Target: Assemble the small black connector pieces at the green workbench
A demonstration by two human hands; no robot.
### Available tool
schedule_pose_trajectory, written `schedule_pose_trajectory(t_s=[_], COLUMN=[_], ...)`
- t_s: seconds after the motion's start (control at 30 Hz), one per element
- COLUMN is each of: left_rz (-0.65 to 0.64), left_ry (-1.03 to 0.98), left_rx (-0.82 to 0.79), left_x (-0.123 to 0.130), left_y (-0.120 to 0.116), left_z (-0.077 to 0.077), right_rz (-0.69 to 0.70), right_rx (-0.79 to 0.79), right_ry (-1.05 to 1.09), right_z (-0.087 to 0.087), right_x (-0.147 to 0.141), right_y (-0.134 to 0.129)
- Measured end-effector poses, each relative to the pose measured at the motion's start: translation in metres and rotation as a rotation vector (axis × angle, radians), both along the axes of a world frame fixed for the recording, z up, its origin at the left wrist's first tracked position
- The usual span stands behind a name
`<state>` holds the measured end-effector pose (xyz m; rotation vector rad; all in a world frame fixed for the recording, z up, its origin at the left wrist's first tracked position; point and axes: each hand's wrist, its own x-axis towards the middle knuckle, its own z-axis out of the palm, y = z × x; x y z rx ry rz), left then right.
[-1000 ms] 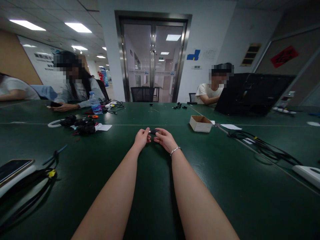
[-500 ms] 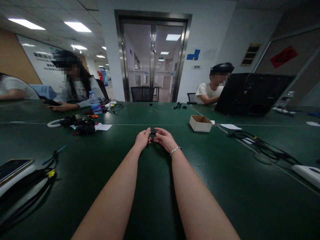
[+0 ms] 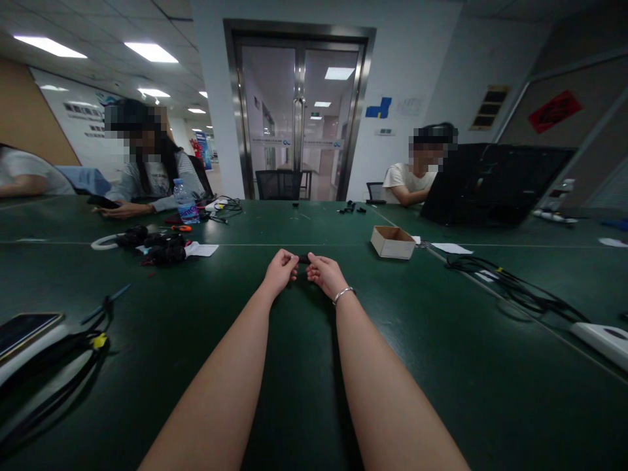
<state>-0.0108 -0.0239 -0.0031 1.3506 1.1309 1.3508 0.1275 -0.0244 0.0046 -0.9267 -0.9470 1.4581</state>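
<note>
A small black piece point(image 3: 303, 258) spans the gap between my two hands, just above the green table point(image 3: 304, 366). Its kind is too small to make out. My left hand point(image 3: 281, 271) pinches its left end between thumb and fingers. At the other end, the thumb and fingers of my right hand point(image 3: 324, 273) are closed on it; a silver bracelet point(image 3: 343, 295) circles that wrist. The fingers partly hide the piece. To the right of my hands stands an open cardboard box point(image 3: 393, 245), its contents not visible.
Black gear point(image 3: 167, 250) and a water bottle point(image 3: 186, 203) are at the left. Bundled cables point(image 3: 520, 288) lie at right, and a phone point(image 3: 27, 330) at near left. A large black monitor point(image 3: 490, 183) stands at back right. Several people sit around the table.
The fingers of my right hand have drawn in from a looser, more spread hold to a tighter pinch on the black piece. My left hand has shifted only slightly.
</note>
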Motion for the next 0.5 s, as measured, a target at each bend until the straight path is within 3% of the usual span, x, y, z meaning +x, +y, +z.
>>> schedule_pose_trajectory(t_s=[0.5], left_rz=[0.024], left_ry=[0.05], left_rx=[-0.084], left_x=[-0.0018], left_y=[0.0035], left_z=[0.0003], right_rz=[0.029], right_rx=[0.036], right_ry=[0.013], right_z=[-0.0042], right_x=[-0.0009], right_y=[0.0016])
